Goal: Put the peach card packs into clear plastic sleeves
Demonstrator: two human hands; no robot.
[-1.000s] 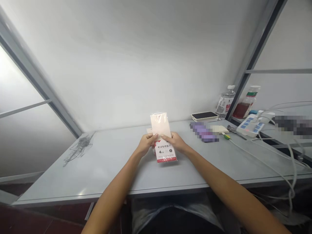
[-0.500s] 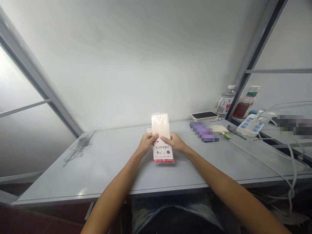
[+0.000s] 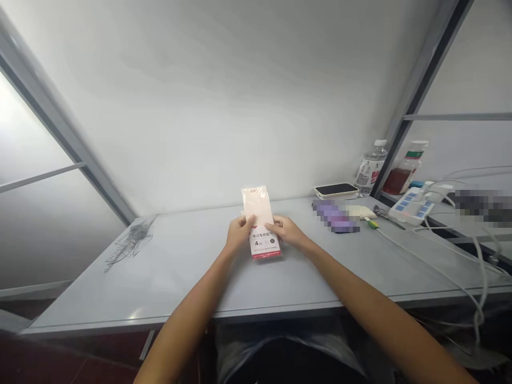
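Between my two hands is a ruler set packet [image 3: 260, 205], a tall flat pack in clear plastic with a pale upper part, printed lettering and a red band at its bottom. My left hand [image 3: 239, 233] grips its left edge, thumb on the front. On the right edge my right hand [image 3: 287, 231] holds it the same way, thumb across the printing. The fingers of both hands are partly hidden behind the packet. It is held over the middle of the grey desk [image 3: 192, 266], tilted slightly to the left at the top.
A phone [image 3: 336, 189], a blurred purple item [image 3: 335, 216] and a water bottle [image 3: 371, 168] stand at the back right. Beyond them are a bottle of dark red liquid [image 3: 400, 173] and a power strip [image 3: 414, 205] with trailing cables. Dark scribbles [image 3: 134, 238] mark the desk's left side.
The packet has shifted a little to the left and its top now leans further left. My right thumb sits lower against its right edge. Both hands keep their hold.
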